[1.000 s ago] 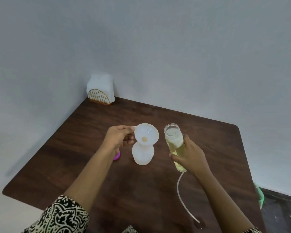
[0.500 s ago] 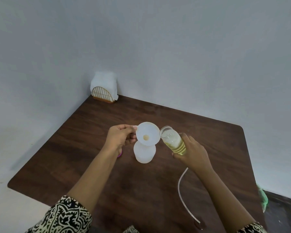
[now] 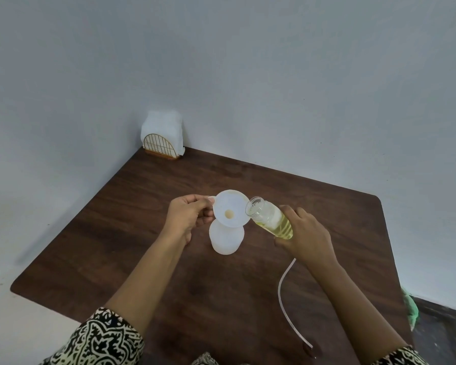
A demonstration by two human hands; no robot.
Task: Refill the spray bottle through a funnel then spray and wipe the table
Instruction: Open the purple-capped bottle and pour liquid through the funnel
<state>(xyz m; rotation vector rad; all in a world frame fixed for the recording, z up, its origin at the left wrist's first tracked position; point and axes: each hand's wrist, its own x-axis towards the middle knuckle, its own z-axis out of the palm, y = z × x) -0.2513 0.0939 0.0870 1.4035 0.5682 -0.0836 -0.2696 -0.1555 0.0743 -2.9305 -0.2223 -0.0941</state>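
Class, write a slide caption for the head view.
Right hand holds a clear bottle of yellow liquid tilted toward the funnel the left hand pinches on a white bottle.

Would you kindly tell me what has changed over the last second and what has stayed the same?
The right hand tipped the clear bottle of yellow liquid from upright toward the funnel; its open mouth is now at the funnel's rim. Unchanged: the left hand pinches the funnel's edge atop the white bottle, and the thin tube lies on the table.
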